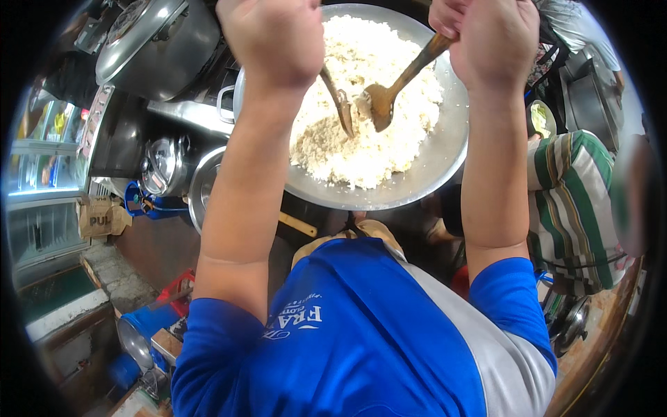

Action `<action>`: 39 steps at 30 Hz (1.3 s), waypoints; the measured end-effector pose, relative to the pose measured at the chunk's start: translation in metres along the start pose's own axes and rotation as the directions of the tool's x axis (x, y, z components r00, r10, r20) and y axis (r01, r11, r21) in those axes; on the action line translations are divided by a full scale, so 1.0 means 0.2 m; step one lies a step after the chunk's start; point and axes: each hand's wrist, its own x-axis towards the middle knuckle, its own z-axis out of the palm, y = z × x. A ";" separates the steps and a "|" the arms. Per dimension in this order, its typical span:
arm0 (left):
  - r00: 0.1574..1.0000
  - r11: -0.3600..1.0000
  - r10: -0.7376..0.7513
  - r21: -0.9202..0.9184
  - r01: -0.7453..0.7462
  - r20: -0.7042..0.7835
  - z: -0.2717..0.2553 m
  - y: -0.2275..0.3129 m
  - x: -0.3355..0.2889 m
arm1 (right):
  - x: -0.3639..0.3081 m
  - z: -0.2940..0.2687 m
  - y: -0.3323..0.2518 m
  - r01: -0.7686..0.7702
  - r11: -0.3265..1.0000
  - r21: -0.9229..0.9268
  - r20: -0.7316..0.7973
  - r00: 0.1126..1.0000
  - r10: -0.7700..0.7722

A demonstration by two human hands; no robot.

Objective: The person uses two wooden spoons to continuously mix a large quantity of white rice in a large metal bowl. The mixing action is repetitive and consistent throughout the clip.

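Observation:
A wide round metal pan (pixel 445 160) holds a broad heap of white cooked rice (pixel 410 149). My left hand (pixel 278 42) is closed round the handle of a dark wooden spoon (pixel 340 104), seen nearly edge-on, its tip down in the rice. My right hand (pixel 497 45), above the pan's right side, grips a second wooden spoon (pixel 381 104) by its handle. That one slants down to the left, with its broad head against the rice close to the first. The top edge of the view cuts off part of both hands.
At upper left stands a large lidded metal pot (pixel 163 59); smaller metal pots (pixel 164 167) are below it. A person in a striped shirt (pixel 573 201) is close on my right, by a bowl of pale green food (pixel 541 119). A glass-fronted fridge (pixel 45 167) and cardboard box (pixel 101 215) stand left.

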 end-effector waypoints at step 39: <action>0.924 0.899 -0.382 -0.234 0.371 -0.002 0.10 -0.20 -0.51 | -0.47 -0.25 0.15 -0.035 0.999 -0.027 -0.049 0.998 0.033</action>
